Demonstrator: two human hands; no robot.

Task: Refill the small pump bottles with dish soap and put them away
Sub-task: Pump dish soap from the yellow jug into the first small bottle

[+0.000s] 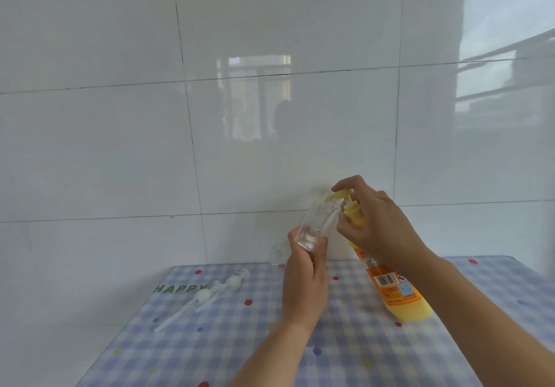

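Note:
My left hand (304, 281) grips a small clear bottle (315, 226) by its base and holds it tilted, mouth up under the yellow pump spout. The bottle has no pump on it and holds a little clear liquid at the bottom. My right hand (378, 224) curls around the neck of the tall yellow dish soap bottle (393, 287), with the index finger lying over the pump head (341, 195). The soap bottle stands on the table, leaning. A second small clear bottle (277, 255) stands behind my left hand, partly hidden.
Two white pump tops with long dip tubes (207, 296) lie on the left of the blue checked tablecloth (345, 350). A glossy white tiled wall (270, 116) rises directly behind the table. The table's left edge runs diagonally at lower left.

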